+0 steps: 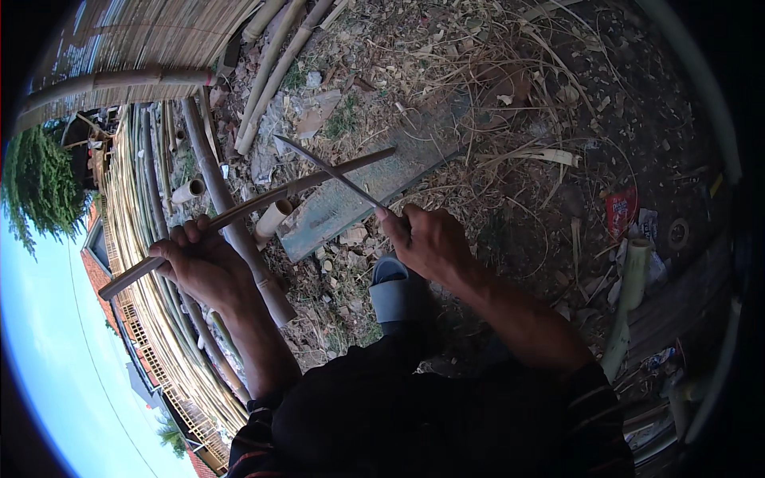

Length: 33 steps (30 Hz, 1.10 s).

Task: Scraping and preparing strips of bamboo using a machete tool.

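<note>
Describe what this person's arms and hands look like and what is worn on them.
Both hands, the left hand and the right hand, are bare, with no gloves, and no rings or watch that I can make out. The forearms are uncovered. Dark sleeves with thin reddish stripes are pushed up toward the elbows and match the dark upper garment.

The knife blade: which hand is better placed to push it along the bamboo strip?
Right. The right hand grips the knife, whose blade crosses the bamboo strip. The left hand only holds the strip.
</note>
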{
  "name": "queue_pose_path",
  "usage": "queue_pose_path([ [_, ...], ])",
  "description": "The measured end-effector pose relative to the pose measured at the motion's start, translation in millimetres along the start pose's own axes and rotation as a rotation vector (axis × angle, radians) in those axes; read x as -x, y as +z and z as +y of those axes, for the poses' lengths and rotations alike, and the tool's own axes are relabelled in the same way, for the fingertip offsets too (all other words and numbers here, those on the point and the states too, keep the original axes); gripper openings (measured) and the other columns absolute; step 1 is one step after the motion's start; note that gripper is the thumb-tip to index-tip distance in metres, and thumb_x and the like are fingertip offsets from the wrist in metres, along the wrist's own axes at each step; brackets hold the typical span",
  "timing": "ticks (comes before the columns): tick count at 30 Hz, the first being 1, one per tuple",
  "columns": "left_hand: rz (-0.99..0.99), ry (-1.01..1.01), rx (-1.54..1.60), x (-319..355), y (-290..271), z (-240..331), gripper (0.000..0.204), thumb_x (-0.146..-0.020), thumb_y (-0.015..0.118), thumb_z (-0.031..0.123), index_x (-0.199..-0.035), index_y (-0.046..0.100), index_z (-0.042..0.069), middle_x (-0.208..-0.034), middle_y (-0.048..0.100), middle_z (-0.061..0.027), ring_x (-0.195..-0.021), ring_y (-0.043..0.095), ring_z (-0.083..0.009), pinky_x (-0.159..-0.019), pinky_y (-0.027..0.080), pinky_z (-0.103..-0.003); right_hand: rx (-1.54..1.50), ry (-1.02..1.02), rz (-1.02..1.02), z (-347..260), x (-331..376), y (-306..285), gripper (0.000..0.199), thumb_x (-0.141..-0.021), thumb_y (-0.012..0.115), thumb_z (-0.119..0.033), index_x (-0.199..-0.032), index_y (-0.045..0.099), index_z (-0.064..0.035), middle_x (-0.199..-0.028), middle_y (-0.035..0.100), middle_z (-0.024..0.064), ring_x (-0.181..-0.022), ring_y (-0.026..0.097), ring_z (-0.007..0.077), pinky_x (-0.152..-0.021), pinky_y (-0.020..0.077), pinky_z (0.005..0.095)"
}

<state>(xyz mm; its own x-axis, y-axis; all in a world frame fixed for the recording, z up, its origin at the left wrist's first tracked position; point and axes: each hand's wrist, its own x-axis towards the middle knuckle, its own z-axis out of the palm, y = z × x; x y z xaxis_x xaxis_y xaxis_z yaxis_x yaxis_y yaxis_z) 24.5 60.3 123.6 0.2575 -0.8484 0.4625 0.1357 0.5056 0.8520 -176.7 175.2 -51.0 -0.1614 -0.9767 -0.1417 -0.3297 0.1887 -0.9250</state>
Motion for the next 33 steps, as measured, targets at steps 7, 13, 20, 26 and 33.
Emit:
queue_pose_path([
  [7,0.006,-0.043,0.014,3,-6,-3,0.028,-0.106,0.049,0.033,-0.087,0.045,0.012,-0.070,0.046,-0.0010,-0.068,0.047,-0.0143,-0.072,0.050,-0.035,0.180,0.114,0.022,46,-4,-4,0.052,-0.099,0.054,-0.051,-0.079,0.062,-0.0025,-0.055,0.061,0.0151,-0.050,0.065,0.0344,-0.051,0.0538,0.0465],
  [13,-0.028,-0.004,0.050,1,-1,4,0.027,-0.107,0.048,0.034,-0.090,0.049,0.012,-0.071,0.048,-0.0009,-0.069,0.050,-0.0145,-0.071,0.051,-0.034,0.242,0.093,0.025,69,3,-10,0.055,-0.100,0.052,-0.050,-0.080,0.066,-0.0001,-0.062,0.064,0.0223,-0.062,0.068,0.0410,-0.058,0.0544,0.0514],
  [20,0.019,-0.100,0.165,11,19,13,0.052,-0.101,0.050,0.057,-0.071,0.049,0.014,-0.065,0.052,-0.0026,-0.071,0.057,-0.0173,-0.069,0.048,-0.031,0.253,0.164,0.015,94,12,-34,0.066,-0.100,0.049,-0.056,-0.074,0.064,0.0026,-0.060,0.062,0.0216,-0.059,0.066,0.0402,-0.059,0.0527,0.0489],
  [26,-0.435,-0.089,0.211,26,19,29,0.070,-0.095,0.031,0.078,-0.060,0.028,0.018,-0.057,0.027,0.0009,-0.052,0.027,-0.0159,-0.055,0.029,-0.032,0.102,0.209,0.022,12,30,-55,0.057,-0.100,0.055,-0.049,-0.072,0.062,0.0003,-0.054,0.056,0.0155,-0.053,0.062,0.0324,-0.054,0.0477,0.0448],
  [33,-1.005,-0.077,0.277,43,31,33,0.074,-0.093,0.025,0.082,-0.063,0.033,0.015,-0.063,0.037,-0.0007,-0.058,0.038,-0.0199,-0.056,0.035,-0.036,-0.018,-0.257,0.014,-37,55,-61,0.055,-0.099,0.057,-0.048,-0.069,0.060,-0.0022,-0.047,0.052,0.0106,-0.041,0.058,0.0285,-0.042,0.0454,0.0411],
])
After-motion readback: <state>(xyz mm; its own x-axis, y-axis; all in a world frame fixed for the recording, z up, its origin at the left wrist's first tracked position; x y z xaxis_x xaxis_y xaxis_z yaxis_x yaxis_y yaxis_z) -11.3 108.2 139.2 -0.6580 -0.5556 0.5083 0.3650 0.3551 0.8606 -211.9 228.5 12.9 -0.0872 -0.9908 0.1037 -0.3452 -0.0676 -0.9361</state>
